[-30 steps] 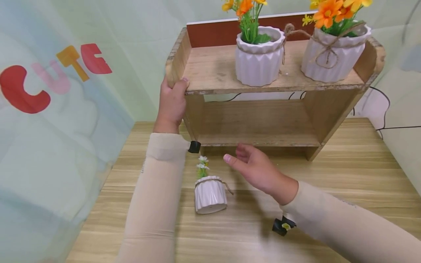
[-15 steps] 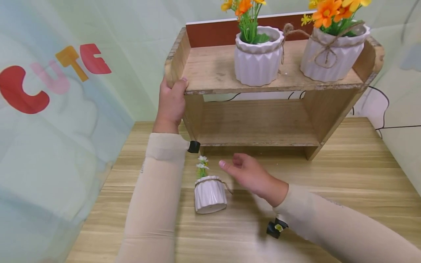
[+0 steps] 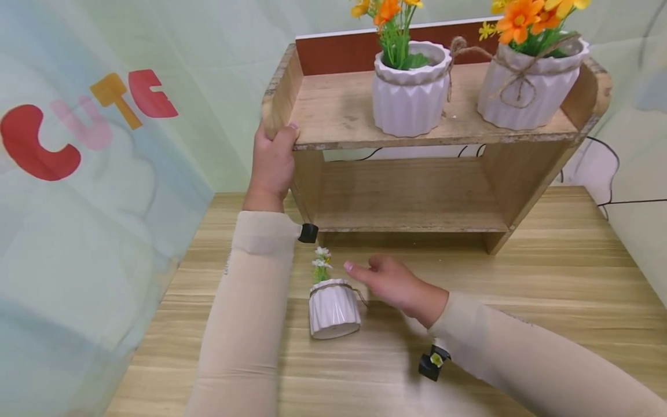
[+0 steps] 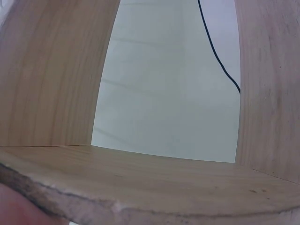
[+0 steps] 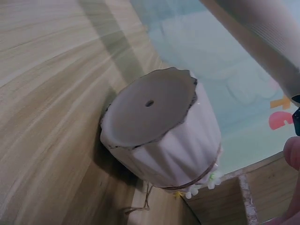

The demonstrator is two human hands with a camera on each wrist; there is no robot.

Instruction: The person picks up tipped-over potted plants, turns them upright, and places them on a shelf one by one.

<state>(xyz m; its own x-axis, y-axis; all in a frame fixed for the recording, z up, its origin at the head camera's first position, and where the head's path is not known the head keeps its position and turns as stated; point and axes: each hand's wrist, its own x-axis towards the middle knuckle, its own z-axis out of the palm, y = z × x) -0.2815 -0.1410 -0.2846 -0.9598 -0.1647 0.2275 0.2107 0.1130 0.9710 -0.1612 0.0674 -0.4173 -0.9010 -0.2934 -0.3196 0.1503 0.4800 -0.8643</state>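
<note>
My left hand (image 3: 273, 165) grips the left side of the wooden shelf (image 3: 411, 223), thumb over the front edge of its upper board. In the left wrist view, the shelf's inner boards (image 4: 51, 75) fill the picture, with a bit of the hand (image 4: 23, 211) at the lower left corner. A white fluted flowerpot (image 3: 333, 310) with small white flowers and a twine band lies on its side on the table. My right hand (image 3: 391, 281) hovers just right of it, thumb extended, holding nothing. The right wrist view shows the flowerpot's base (image 5: 150, 110) with a small hole.
Two more white pots with orange and yellow flowers, the middle pot (image 3: 410, 95) and the right pot (image 3: 528, 87), stand on the shelf's top board. Twine runs between them. Behind the wood-grain table (image 3: 573, 301) hangs a printed backdrop (image 3: 120, 249) with coloured letters.
My right hand has moved left and down, from in front of the shelf's lower board to beside the lying flowerpot. The left hand, shelf and pots have stayed put.
</note>
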